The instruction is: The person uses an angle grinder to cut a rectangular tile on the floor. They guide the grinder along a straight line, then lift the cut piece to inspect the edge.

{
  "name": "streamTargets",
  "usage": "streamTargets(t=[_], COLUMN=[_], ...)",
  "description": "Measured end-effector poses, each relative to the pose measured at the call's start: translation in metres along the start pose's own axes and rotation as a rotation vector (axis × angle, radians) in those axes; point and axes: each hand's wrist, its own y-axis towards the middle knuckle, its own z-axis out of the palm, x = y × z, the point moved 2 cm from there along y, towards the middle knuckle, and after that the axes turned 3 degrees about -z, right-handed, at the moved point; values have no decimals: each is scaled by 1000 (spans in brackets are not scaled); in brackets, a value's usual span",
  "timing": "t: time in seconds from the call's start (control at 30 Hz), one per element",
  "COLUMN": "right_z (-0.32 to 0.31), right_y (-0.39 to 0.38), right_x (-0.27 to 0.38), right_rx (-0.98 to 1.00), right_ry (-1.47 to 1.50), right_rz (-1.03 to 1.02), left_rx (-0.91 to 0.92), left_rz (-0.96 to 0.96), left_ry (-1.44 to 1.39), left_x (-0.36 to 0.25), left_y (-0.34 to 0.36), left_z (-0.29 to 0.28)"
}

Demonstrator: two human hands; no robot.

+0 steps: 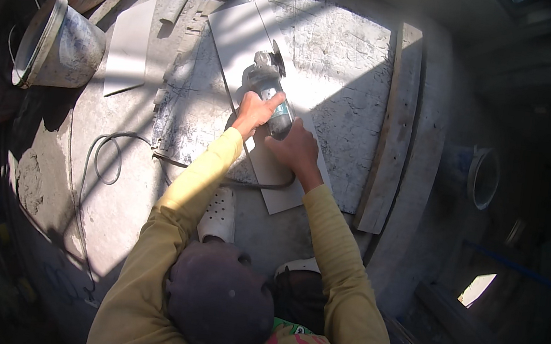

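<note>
Angle grinder [268, 78] over pale panel [236, 42]

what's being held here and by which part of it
An angle grinder: the left hand grips the middle of its body, the right hand its rear end.

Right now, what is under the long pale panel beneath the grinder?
A scuffed whitish board shows on both sides of the panel; the area directly beneath is covered and cannot be seen.

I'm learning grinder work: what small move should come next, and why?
Perhaps draw the grinder slightly nearer: a thin line on the pale tile runs from its far edge to near the disc, and the left hand and right hand hold the tool.
</note>
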Motion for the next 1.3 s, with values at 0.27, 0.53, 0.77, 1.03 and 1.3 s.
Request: streamTargets(t=[0.27,0.53,0.77,1.03,1.3], right_z=[2,0,-4,4,4], right_y=[-16,-9,-2,-18,-32], right_x=[-6,0,3,-8,-16], right_rx=[38,-39,5,22,2], right_ry=[-11,47,2,-17,-23], right_rz=[59,-3,18,59,33], left_rx=[-2,6,15,5,-34], left_rz=[16,51,25,-6,91], left_ry=[141,8,-15,124,197], left_x=[10,3,0,12,13], left_y=[-10,-4,0,-13,-28], left_z=[5,1,0,6,10])
